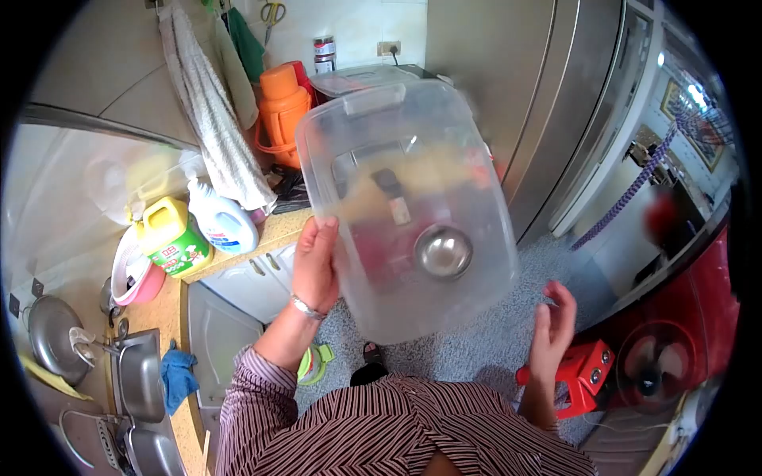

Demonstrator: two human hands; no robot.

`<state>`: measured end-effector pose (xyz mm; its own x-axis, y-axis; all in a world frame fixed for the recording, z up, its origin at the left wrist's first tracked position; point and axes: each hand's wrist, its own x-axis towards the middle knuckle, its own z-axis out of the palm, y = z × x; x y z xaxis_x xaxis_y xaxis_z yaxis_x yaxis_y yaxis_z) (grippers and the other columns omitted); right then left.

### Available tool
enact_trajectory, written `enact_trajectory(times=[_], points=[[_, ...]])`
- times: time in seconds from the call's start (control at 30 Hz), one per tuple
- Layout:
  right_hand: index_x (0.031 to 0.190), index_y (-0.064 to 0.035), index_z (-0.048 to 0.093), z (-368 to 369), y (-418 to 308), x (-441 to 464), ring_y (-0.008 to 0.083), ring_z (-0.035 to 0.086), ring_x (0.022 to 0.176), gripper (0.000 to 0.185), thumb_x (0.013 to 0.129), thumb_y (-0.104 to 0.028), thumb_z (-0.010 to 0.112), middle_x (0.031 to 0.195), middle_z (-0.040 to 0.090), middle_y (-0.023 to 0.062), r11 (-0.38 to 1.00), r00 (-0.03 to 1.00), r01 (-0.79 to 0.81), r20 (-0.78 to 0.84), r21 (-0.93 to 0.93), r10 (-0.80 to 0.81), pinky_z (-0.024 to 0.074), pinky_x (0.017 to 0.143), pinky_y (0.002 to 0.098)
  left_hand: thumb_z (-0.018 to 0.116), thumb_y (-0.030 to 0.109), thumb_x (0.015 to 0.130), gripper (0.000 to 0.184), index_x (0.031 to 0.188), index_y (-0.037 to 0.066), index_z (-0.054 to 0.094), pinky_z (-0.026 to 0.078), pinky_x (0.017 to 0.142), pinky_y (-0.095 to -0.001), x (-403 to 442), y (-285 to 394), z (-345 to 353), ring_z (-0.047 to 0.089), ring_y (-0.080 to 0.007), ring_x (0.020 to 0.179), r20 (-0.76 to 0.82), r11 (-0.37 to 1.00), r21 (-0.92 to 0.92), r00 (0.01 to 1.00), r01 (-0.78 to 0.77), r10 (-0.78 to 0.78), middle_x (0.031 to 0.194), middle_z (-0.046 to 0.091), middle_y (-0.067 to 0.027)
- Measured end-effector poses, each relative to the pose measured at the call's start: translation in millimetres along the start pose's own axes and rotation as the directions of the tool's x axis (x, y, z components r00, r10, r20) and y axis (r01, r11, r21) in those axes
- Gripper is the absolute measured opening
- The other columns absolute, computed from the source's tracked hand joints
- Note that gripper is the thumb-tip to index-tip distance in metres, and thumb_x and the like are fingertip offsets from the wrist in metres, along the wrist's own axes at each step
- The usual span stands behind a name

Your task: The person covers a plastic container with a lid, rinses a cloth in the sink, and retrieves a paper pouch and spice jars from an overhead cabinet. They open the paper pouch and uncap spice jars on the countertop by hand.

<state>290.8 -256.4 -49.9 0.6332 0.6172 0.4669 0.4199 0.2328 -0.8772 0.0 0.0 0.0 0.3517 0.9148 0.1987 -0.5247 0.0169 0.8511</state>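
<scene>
The clear plastic container (pixel 381 301) is being held up in front of the person's body, above the grey floor (pixel 452 358). A round metal bowl (pixel 444 252) is showing within its outline, in the lower part; whether it is sitting inside or behind the plastic, I cannot tell. A dark object (pixel 387 182) is also appearing there, but the cloudy plastic is making it unclear. The left hand (pixel 315 268) is gripping the container's left edge, with the thumb lying on the near side. The right hand (pixel 552 332) is hanging apart from the container, to its lower right, with the fingers spread and a little bent.

Farther left, a yellow jug (pixel 171 234) and a white bottle (pixel 222 220) are standing on the tabletop (pixel 152 317), beside a pink basin (pixel 143 282). A blue cloth (pixel 179 376) is hanging near the sink (pixel 143 381). Behind the container, an orange flask (pixel 284 115) is standing upright. On the right side, a red appliance (pixel 583 377) is standing near the right hand.
</scene>
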Motion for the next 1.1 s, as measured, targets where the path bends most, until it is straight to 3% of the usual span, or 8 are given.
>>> enact_trajectory(times=[0.07,0.17,0.3,0.53,0.63,0.77,0.9,1.1], points=[[0.137,0.001,0.053,4,-18,-3,0.0379,0.056,0.122,0.049,0.092,-0.013,0.067,0.137,0.057,0.0198,0.94,0.953,0.274,-0.075,-0.203,-0.293,0.0436,0.104,0.0469,0.06,0.027,0.106,0.012,0.113,0.018,0.062,0.051,0.07,-0.0258,15,-3,29,0.061,-0.0061,0.084,0.004,0.991,-0.121,0.998,-0.062,0.063,0.097,0.064,0.0071],[0.136,0.0027,0.053,42,-69,40,0.0403,0.056,0.121,0.051,0.09,-0.012,0.069,0.135,0.057,0.0222,0.717,0.86,0.508,0.32,-0.477,-0.397,0.0447,0.101,0.0493,0.057,0.02,0.107,0.009,0.109,0.012,0.055,0.058,0.081,-0.0382,55,-54,43,0.063,-0.0129,0.093,0.2,0.943,-0.33,0.973,-0.044,0.115,0.1,0.06,0.0015],[0.138,0.0026,0.051,132,-92,107,0.0421,0.055,0.118,0.063,0.083,-0.012,0.077,0.13,0.058,0.0243,0.571,0.795,0.605,0.46,-0.555,-0.396,0.0427,0.1,0.0516,0.053,0.015,0.107,0.01,0.115,0.01,0.049,0.054,0.091,-0.0336,114,-70,81,0.063,-0.0136,0.094,0.328,0.938,-0.305,0.906,-0.166,0.267,0.101,0.06,-0.0017],[0.131,-0.0002,0.055,195,-34,200,0.0389,0.062,0.1,0.057,0.079,-0.004,0.078,0.111,0.064,0.0191,0.424,0.811,0.57,0.399,-0.704,-0.428,0.0475,0.09,0.0493,0.053,0.01,0.107,0.021,0.125,0.006,0.044,0.046,0.105,-0.0354,178,-73,86,0.059,-0.0171,0.118,0.619,0.968,-0.19,0.744,-0.167,0.25,0.12,0.059,-0.0081],[0.101,-0.0026,0.06,193,-11,236,0.0368,0.064,0.074,0.026,0.082,0.0,0.077,0.087,0.065,0.0178,0.618,0.875,0.45,0.181,-0.644,-0.448,0.051,0.064,0.0421,0.057,0.007,0.103,0.042,0.142,0.005,0.042,0.046,0.107,-0.0343,212,-59,90,0.059,-0.017,0.123,0.721,0.96,-0.133,0.64,-0.248,0.265,0.128,0.06,-0.01],[0.101,-0.0027,0.062,174,-20,264,0.0358,0.063,0.075,0.031,0.076,0.004,0.08,0.087,0.065,0.017,0.632,0.912,0.375,0.147,-0.678,-0.384,0.0507,0.066,0.0406,0.059,0.01,0.103,0.036,0.138,0.003,0.054,0.054,0.095,-0.0309,240,-21,49,0.068,-0.0154,0.108,0.754,0.941,0.258,0.655,-0.221,-0.053,0.122,0.065,-0.0086],[0.102,-0.0009,0.063,149,-20,294,0.0321,0.062,0.077,0.037,0.072,0.005,0.083,0.088,0.064,0.0175,0.577,0.91,0.35,0.123,-0.738,-0.395,0.0507,0.069,0.0385,0.057,0.009,0.104,0.017,0.121,0.01,0.06,0.052,0.075,-0.0249,303,-35,-16,0.062,-0.0082,0.086,0.287,0.915,0.278,0.934,-0.293,0.212,0.105,0.06,0.0002],[0.107,-0.0007,0.063,138,-11,361,0.0203,0.064,0.084,0.028,0.083,0.001,0.078,0.09,0.065,0.0133,0.656,0.916,0.324,0.052,-0.682,-0.399,0.0527,0.076,0.0326,0.064,0.024,0.1,0.037,0.125,-0.001,0.055,0.054,0.073,-0.0347,431,-57,-96,0.061,-0.0202,0.078,-0.051,0.709,0.629,0.892,-0.32,0.448,0.103,0.06,-0.0096]])
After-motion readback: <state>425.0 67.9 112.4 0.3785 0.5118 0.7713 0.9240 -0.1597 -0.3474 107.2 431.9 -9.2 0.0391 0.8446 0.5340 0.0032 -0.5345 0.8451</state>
